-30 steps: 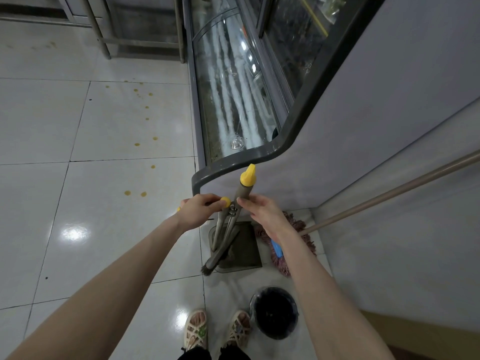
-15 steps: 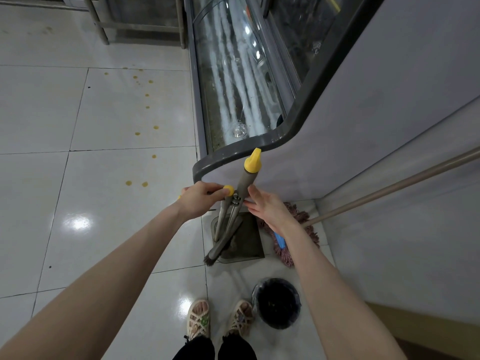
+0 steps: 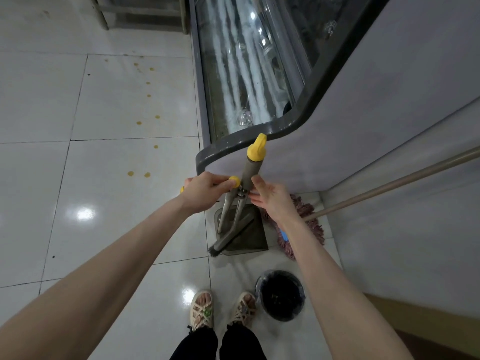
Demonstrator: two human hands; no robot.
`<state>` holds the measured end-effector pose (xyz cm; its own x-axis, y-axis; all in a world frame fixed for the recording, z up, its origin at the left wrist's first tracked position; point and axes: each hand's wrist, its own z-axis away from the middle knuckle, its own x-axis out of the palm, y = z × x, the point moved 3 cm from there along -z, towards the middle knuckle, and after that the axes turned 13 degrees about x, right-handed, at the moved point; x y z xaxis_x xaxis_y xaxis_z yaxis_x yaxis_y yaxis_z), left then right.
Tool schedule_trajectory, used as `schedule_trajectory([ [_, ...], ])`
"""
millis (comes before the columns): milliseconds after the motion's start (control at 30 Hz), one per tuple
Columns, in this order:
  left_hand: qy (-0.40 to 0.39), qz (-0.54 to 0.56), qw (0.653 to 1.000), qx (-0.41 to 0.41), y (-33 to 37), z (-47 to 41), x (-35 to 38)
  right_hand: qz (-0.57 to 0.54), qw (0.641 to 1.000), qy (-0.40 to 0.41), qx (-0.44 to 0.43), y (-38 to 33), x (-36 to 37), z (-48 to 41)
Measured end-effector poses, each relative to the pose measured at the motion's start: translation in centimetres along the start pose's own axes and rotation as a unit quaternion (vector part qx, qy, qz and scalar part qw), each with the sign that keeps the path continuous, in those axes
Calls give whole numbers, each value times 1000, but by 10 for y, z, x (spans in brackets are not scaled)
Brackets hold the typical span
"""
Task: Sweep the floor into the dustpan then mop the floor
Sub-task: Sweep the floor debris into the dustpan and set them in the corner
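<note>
Both bare arms reach forward to about twelve o'clock from the person's sandalled feet [image 3: 201, 311]. The left hand [image 3: 204, 188] is knuckles-up with its fingers curled tight round the yellow-tipped crossbar [image 3: 234, 182] that tops the dustpan's twin rods. The right hand [image 3: 271, 200], at the left hand's three o'clock, is loose, with fingers straight and spread. Its thumb lies against the grey broom handle [image 3: 252, 166] without clasping it. That handle rises tilted toward one o'clock and ends in a yellow cap just before the corner of the display case [image 3: 363, 100]. The dustpan [image 3: 249, 237] stands on the tiled floor [image 3: 104, 203] at six o'clock from the hands. The broom head lies slanted across the pan, and its dark bristles [image 3: 215, 250] poke past the pan's seven o'clock corner. Whether any dirt is in the pan cannot be told. At the pan's three o'clock a reddish string mop [image 3: 306, 224] lies on the floor, and its pole [image 3: 389, 187] runs off toward two o'clock. At the pan's five o'clock, beside the right foot, sits a round black-lined bin [image 3: 259, 284]. Its inside is too dark to read. Yellow spots [image 3: 139, 122] dot the tiles at ten o'clock from the hands.
</note>
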<state>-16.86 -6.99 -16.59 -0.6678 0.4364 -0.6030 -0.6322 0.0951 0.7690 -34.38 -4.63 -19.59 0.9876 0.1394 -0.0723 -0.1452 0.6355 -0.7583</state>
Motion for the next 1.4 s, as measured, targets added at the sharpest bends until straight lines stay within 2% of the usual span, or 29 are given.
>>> schedule_trajectory([
  [233,-12,-22,1000,-5,9,-2,-1,-5,999,36,-10,-4,-1,-2],
  [600,5,19,1000,-13,7,0,-8,50,997,48,-38,-8,0,-10],
  [967,15,81,996,32,-3,0,8,147,974,100,-140,3,-4,-14],
  [1200,43,98,993,52,-8,5,13,117,970,105,-183,9,13,-21],
  [1400,54,67,993,75,-11,5,17,107,970,137,-170,16,16,-20],
])
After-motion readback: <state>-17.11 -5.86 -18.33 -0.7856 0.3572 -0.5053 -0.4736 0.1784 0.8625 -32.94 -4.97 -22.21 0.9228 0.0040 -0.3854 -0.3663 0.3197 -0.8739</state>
